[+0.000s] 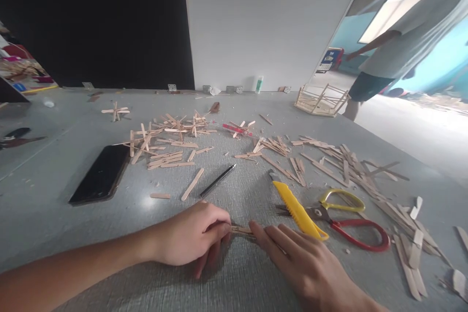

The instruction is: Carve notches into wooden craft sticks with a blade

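A short wooden craft stick piece (pixel 242 230) lies low over the grey table between my hands. My left hand (pixel 193 234) is closed, with thumb and forefinger pinching its left end. The fingers of my right hand (pixel 296 253) stretch out flat, and a fingertip touches the right end; its thumb is hidden. Beside my right hand rests a yellow utility knife (pixel 298 209), partly over scissors (pixel 327 214) with one yellow and one red handle. Beyond my left hand lie a black pen (pixel 218 180) and a single craft stick (pixel 192 184).
A dark phone (pixel 100 174) lies at the left. Loose craft sticks (pixel 347 168) are strewn across the middle and right, with glued star-shaped pieces (pixel 115 111) behind. A stick frame (pixel 322 101) and a small glue bottle (pixel 259 85) stand farther back. A person (pixel 398 44) stands beyond the table.
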A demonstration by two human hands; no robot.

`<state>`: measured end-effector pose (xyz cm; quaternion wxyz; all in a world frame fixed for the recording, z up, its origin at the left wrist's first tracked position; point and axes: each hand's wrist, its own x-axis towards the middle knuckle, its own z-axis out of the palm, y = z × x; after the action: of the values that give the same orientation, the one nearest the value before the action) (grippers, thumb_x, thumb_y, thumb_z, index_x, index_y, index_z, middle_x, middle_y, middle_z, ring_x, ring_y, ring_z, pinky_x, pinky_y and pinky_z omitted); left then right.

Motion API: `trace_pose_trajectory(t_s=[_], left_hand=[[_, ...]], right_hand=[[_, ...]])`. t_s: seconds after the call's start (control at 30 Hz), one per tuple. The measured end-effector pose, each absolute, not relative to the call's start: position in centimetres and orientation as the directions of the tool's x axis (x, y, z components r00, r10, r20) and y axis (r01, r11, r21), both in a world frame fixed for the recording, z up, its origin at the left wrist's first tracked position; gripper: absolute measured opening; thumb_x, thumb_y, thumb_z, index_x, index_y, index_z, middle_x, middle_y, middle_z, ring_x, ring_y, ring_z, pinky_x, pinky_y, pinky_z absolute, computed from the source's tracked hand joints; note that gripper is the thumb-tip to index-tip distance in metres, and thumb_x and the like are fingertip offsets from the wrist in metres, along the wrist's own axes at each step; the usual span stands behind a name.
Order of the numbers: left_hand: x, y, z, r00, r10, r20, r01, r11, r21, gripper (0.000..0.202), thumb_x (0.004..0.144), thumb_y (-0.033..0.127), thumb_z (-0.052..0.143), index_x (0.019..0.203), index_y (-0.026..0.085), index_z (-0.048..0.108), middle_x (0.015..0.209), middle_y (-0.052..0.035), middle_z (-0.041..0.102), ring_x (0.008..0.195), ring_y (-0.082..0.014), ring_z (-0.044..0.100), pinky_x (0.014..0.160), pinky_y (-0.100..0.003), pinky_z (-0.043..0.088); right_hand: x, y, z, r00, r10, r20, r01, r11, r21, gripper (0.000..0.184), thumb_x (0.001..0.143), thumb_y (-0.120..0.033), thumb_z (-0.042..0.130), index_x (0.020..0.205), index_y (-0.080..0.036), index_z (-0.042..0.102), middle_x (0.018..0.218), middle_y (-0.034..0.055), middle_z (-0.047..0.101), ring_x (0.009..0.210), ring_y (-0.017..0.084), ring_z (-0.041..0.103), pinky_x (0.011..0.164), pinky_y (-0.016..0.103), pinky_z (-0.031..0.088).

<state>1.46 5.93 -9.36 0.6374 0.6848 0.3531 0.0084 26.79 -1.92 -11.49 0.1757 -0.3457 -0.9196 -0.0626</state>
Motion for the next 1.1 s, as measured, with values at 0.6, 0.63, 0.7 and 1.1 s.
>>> trace_pose_trajectory(t_s=[0.6,0.63,0.7,1.1], left_hand=[[1.4,6.1,-9.6,0.742,0.506,-0.439,0.479,0.058,0.876,0.034,0.11,0.041,0.038,0.086,0.022,0.052,0.058,0.0046,0.06,0.031,-0.0091,0.051,0.027,-0.014,0.029],[1.4,6.1,-9.7,0.742,0.505,-0.441,0.48,0.06,0.876,0.034,0.11,0.04,0.038,0.086,0.022,0.052,0.058,0.0046,0.061,0.031,-0.0086,0.05,0.027,-0.014,0.03],[1.3,6.2,-9.7,0.743,0.497,-0.449,0.486,0.061,0.872,0.033,0.109,0.039,0.041,0.084,0.021,0.053,0.057,0.0047,0.06,0.031,-0.0079,0.049,0.027,-0.013,0.03],[1.0,7.3,-10.4,0.804,0.383,-0.455,0.443,0.125,0.888,0.049,0.099,0.068,0.05,0.085,0.021,0.053,0.058,0.002,0.062,0.037,-0.0142,0.059,0.036,-0.021,0.042]], right_hand=[[25.7,-2.5,-11.6,-0.664,0.687,0.294,0.74,0.548,0.39,0.072,0.075,0.003,0.051,0.147,0.002,0.047,0.074,0.0034,0.067,0.055,0.023,0.064,0.049,0.039,0.053],[25.8,-2.3,-11.6,-0.659,0.695,0.288,0.745,0.551,0.377,0.074,0.075,0.003,0.054,0.148,0.002,0.047,0.072,0.0012,0.066,0.053,0.021,0.063,0.049,0.039,0.052],[26.0,-1.9,-11.6,-0.667,0.695,0.268,0.742,0.586,0.326,0.063,0.076,0.002,0.06,0.138,-0.002,0.055,0.073,-0.0014,0.066,0.053,0.019,0.062,0.048,0.038,0.05],[24.8,-2.1,-10.4,-0.693,0.691,0.207,0.704,0.586,0.4,0.045,0.074,0.0,0.068,0.117,-0.01,0.063,0.073,-0.0013,0.067,0.054,0.02,0.063,0.048,0.039,0.043]])
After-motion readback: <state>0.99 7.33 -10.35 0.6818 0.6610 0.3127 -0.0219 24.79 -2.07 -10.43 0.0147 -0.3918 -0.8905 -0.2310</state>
